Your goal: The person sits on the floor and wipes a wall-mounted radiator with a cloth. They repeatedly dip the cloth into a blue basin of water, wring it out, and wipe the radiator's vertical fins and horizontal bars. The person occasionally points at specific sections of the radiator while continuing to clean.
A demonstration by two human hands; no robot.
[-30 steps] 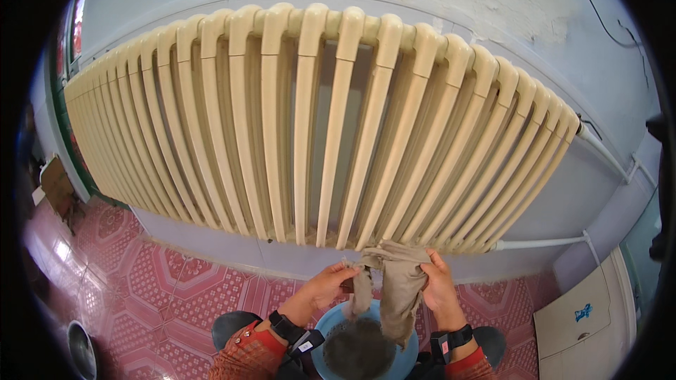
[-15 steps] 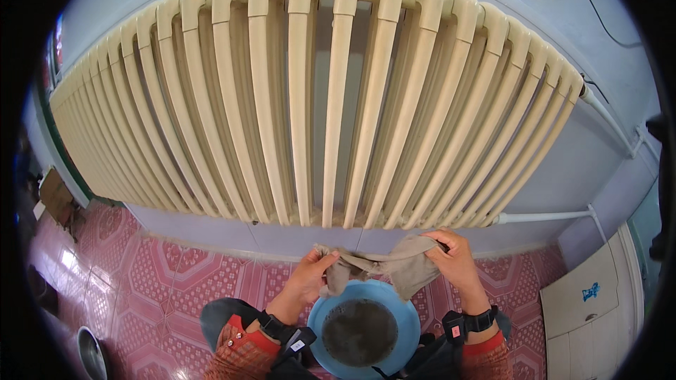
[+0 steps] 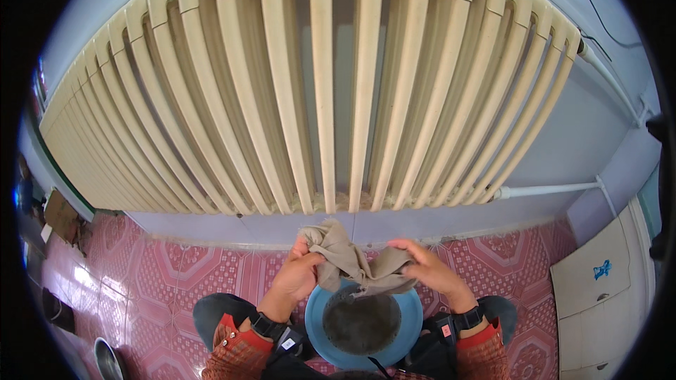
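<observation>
The basin [image 3: 314, 324] sits between your knees [image 3: 213, 309], water [image 3: 360, 325] in it, and the cloth [image 3: 339, 253] spans from your left hand [image 3: 296, 276] to your right hand [image 3: 433, 271] above its far side. Beyond, the radiator [image 3: 322, 84] lines the wall [image 3: 549, 151]; a bowl [image 3: 105, 359] lies to your left, a cabinet [image 3: 584, 302] to your right.

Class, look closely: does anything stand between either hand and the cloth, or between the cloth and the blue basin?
Nothing visible does: the left hand and right hand both hold the cloth, and no other object shows between it and the blue basin.
</observation>
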